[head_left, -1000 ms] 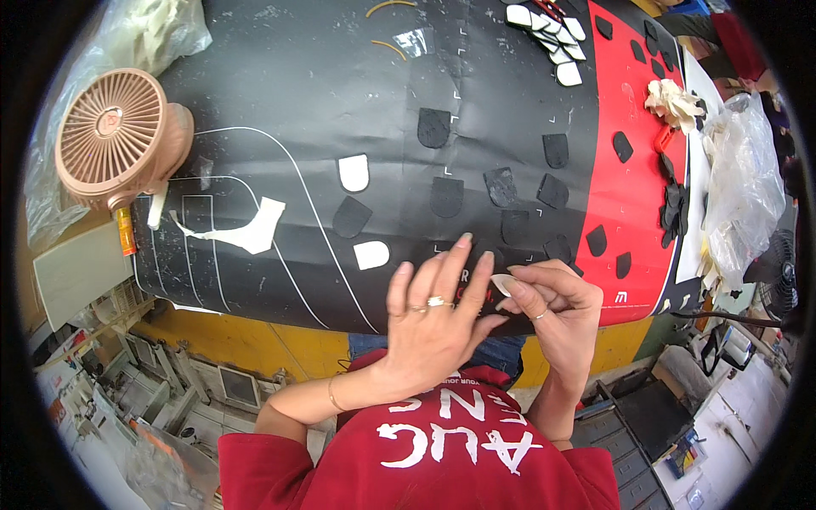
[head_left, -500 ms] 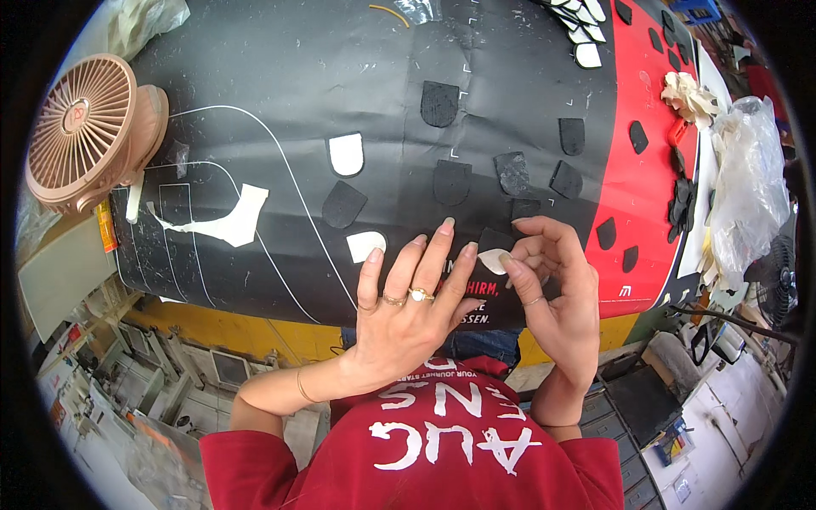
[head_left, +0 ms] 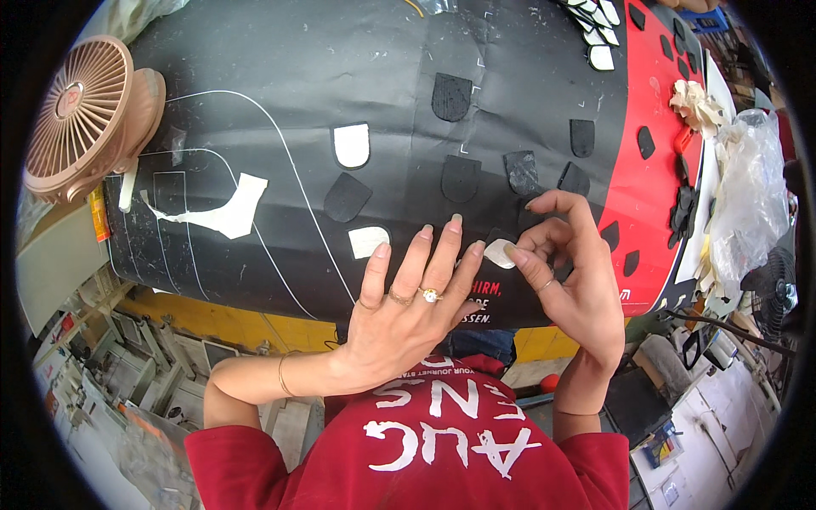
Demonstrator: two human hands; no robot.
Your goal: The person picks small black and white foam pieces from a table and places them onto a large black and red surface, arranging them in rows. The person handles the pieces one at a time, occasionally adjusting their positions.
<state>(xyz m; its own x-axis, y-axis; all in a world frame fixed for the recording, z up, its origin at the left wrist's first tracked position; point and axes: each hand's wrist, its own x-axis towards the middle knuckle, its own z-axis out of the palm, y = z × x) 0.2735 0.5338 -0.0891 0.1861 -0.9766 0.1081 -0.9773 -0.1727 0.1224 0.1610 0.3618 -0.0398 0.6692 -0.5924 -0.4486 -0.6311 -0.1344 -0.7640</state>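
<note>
My left hand (head_left: 406,310) lies with its fingers stretched and spread on the black mat (head_left: 280,93). Its index fingertip is at the edge of a small white patch (head_left: 501,254) with a dark piece behind it. From the right, the thumb of my right hand (head_left: 578,289) presses on that patch, fingers curled in a pinch; its fingertips are partly hidden. A white rounded patch (head_left: 368,242) lies just beyond my left ring finger, and another white patch (head_left: 351,146) farther off. Black patches of the same shape (head_left: 461,178) lie scattered ahead of my hands.
A pink fan (head_left: 81,119) stands at the left, near a cut white scrap (head_left: 234,212). White patches (head_left: 601,58) are piled at the far right. Black pieces (head_left: 682,212) lie on the red strip (head_left: 629,183), beside a clear plastic bag (head_left: 748,178).
My right hand has shifted a little rightward, with its fingers still curled at the white patch. The left hand stays spread beside it. The whole view has moved slightly.
</note>
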